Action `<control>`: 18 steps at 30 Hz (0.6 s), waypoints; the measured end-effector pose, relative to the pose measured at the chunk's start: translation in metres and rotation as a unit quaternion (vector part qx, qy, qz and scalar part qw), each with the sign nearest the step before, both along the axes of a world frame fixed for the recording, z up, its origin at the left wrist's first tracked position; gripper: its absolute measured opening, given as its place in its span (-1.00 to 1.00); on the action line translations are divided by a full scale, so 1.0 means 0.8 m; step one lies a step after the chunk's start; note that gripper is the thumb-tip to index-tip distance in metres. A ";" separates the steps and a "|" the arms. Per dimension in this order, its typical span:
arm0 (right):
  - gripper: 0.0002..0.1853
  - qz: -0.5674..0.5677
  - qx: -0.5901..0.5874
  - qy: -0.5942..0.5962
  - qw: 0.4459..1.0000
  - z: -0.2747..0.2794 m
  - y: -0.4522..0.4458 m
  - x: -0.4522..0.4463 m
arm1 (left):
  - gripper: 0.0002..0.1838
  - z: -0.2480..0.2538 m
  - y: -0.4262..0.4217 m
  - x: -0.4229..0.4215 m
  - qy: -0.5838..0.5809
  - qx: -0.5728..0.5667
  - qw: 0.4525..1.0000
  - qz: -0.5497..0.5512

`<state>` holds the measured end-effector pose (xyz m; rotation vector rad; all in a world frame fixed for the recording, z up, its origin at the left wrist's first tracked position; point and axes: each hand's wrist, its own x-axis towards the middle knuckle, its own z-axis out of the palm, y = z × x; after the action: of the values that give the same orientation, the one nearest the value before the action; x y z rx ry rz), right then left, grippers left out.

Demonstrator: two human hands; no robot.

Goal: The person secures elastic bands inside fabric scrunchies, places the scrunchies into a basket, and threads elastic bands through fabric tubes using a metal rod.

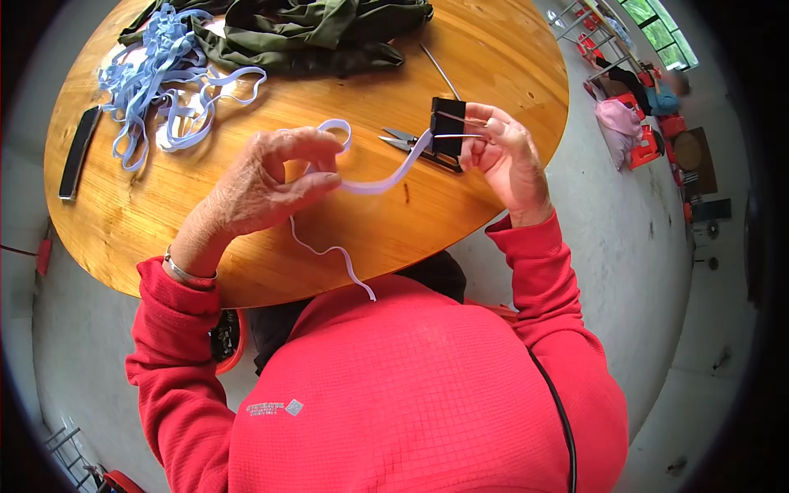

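The left hand [279,177] is raised over the counter [394,246], with its thumb and forefinger tips apart. A lilac strap [370,188] runs by those tips; whether the other fingers pinch it from behind cannot be told. From the thumb the strap sags and climbs towards 2 o'clock, meeting the near-left edge of a black clip [446,130]. A small loop of strap stands at the forefinger tip, at about 2 o'clock from the palm, and a thin loose tail drops towards 5 o'clock, its end near the counter's edge at the person's front.

The right hand [505,156] is closed on the clip at its wire handles, palm partly turned up. The clip sits at 10 o'clock from that palm, touching the fingers, and at between 2 and 3 o'clock from the left hand, well apart from it.

Scissors [411,146] lie behind the clip, partly hidden, their blades showing at 9 o'clock from it. A thin rod [440,71] slants away at 12 o'clock from the clip. From the left hand, a tangled heap of blue straps [156,78] lies at 10 o'clock, green cloth [304,37] at 12, and a black bar [80,154] at 9, near the counter's rim.
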<state>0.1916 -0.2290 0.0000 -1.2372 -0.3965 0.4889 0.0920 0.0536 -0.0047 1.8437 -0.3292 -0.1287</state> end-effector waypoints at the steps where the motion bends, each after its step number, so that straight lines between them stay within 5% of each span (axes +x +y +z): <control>1: -0.57 0.011 0.002 0.006 1.000 -0.003 0.002 -0.001 | -0.67 -0.001 -0.004 0.000 -0.067 0.023 0.997 0.015; 3: -0.57 0.014 -0.002 0.017 1.000 -0.005 0.009 -0.006 | -0.62 -0.005 -0.014 0.001 -0.200 0.069 0.976 0.045; 7: -0.57 0.021 -0.012 0.026 0.999 -0.004 0.031 -0.018 | -0.59 0.001 -0.026 -0.004 -0.222 0.157 0.960 0.064; 14: -0.56 0.049 -0.013 0.039 0.998 -0.005 0.047 -0.023 | -0.89 -0.018 -0.030 0.000 0.090 -0.146 0.985 0.006; 18: -0.53 0.055 0.004 0.027 0.998 -0.006 0.050 -0.025 | -0.82 -0.001 -0.029 -0.001 0.084 -0.126 0.988 0.027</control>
<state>0.1714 -0.1889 -0.0047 -1.1955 -0.4215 0.6130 0.0915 0.0307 -0.0056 1.5783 -0.1694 -0.1956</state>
